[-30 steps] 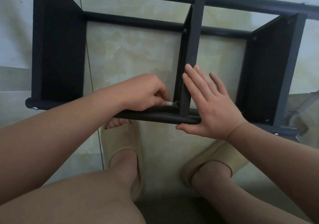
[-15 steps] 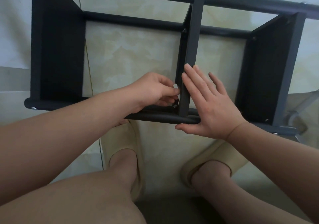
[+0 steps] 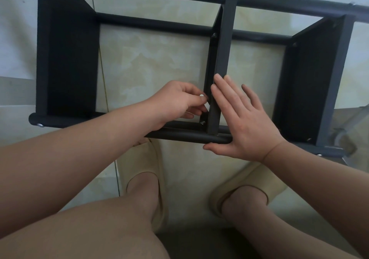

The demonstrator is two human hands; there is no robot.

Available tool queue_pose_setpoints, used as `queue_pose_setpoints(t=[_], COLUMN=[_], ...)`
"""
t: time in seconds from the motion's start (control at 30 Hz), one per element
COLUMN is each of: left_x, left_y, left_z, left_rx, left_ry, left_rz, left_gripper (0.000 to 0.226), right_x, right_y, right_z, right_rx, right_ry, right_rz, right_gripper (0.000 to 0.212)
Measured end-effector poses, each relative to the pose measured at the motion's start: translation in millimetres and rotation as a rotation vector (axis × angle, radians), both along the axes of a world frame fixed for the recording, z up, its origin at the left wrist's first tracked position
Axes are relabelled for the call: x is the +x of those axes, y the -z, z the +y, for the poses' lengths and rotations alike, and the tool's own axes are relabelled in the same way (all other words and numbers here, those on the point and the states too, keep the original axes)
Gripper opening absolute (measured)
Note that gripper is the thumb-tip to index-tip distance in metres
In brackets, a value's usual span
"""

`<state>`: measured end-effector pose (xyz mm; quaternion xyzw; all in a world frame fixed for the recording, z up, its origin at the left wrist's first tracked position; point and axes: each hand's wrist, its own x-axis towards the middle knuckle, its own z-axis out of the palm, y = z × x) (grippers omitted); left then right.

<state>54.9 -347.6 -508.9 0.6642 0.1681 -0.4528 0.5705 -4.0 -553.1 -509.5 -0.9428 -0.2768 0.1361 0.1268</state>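
Observation:
A black metal rack frame (image 3: pixel 189 137) lies on the tiled floor in front of me. Its middle crossbar (image 3: pixel 225 45) meets the near tube at a small bracket with a silver bolt (image 3: pixel 203 122). My left hand (image 3: pixel 179 101) is just left of the crossbar, above the bolt, with fingertips pinching a small light-coloured tool that is mostly hidden. My right hand (image 3: pixel 243 123) lies flat with straight fingers against the crossbar's right side, its thumb under the near tube.
Dark side panels close the frame at the left (image 3: pixel 69 59) and right (image 3: pixel 311 79). My feet in beige slippers (image 3: pixel 143 163) stand on the floor just below the near tube. A grey metal part (image 3: pixel 349 127) lies at the right edge.
My left hand rose from the near tube joint, where a silver tool showed at the bolt, up beside the crossbar. The bolt is uncovered. My right hand stayed put.

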Motion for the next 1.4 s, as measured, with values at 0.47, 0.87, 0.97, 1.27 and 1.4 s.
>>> queue_pose_setpoints(t=[0.47, 0.87, 0.97, 1.27, 1.4], left_x=[-1.7, -2.0, -2.1, -2.7, -3.4], left_y=[1.0, -4.9, -6.9, -6.6, -5.6], left_z=[-0.8, 4.7, 4.8, 10.5, 11.8], left_rx=[-0.012, -0.027, -0.021, -0.001, -0.002], left_ry=[0.025, 0.205, 0.233, 0.358, 0.41], left_rz=[0.094, 0.019, 0.002, -0.071, -0.095], left_gripper=[0.009, 0.021, 0.021, 0.019, 0.019], right_x=[0.9, 1.2, 1.2, 0.8, 0.8], right_y=[-1.7, -1.9, -1.9, -2.4, -3.0], right_z=[0.6, 0.6, 0.3, 0.7, 0.2], right_rx=[-0.019, -0.027, -0.028, -0.023, -0.026], right_ry=[-0.003, -0.004, -0.005, -0.005, -0.005], right_rz=[0.021, 0.022, 0.021, 0.029, 0.031], right_gripper=[0.116, 0.116, 0.116, 0.116, 0.116])
